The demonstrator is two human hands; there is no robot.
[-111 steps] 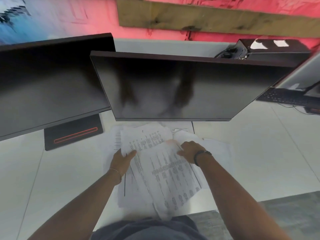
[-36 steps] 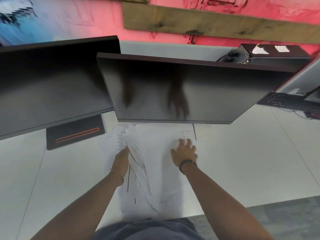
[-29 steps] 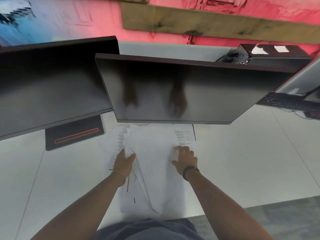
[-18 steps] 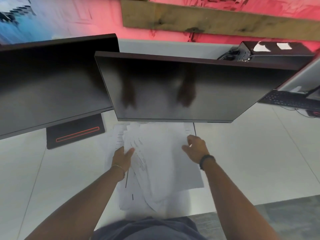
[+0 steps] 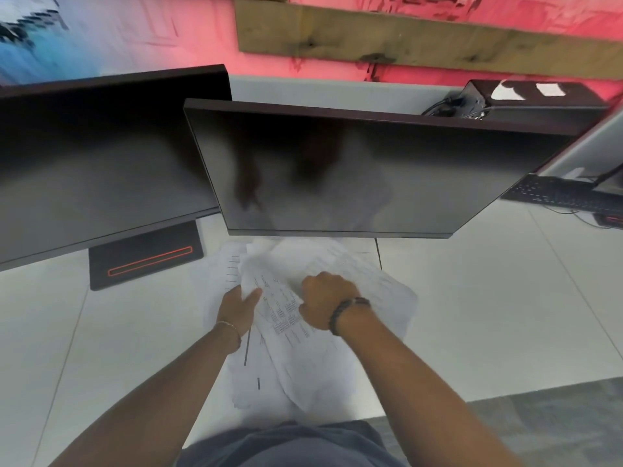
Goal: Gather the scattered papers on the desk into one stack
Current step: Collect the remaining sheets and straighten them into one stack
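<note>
Nearest the camera, at the front edge of the pale grey-white desk, the loose pile of white printed paper sheets is lying fanned and crooked, its lowest corners almost reaching the desk's edge. Half a second back the right hand was out at the pile's right side with fingers spread on a sheet that stuck out towards the right; now the right hand, wearing a dark bead bracelet, is sitting over the middle of the pile, fingers curled under into a loose fist on the top sheet. Whether it is pinching paper or only pressing down cannot be told. The left hand, with a thin bangle at the wrist, is staying where it was at the pile's left edge, thumb on top of the sheets and fingers hidden beneath, seemingly gripping that edge.

The meaning, as I judge it: the sheets are being drawn inwards from the right, so the gathering is well along, yet the edges are still uneven, and one sheet is still jutting out on the right beyond the wrist. Squaring up remains.

Farther back, the sheets' far ends are running under the wide dark monitor, with a second dark monitor beside it towards the desk's left rear.
</note>
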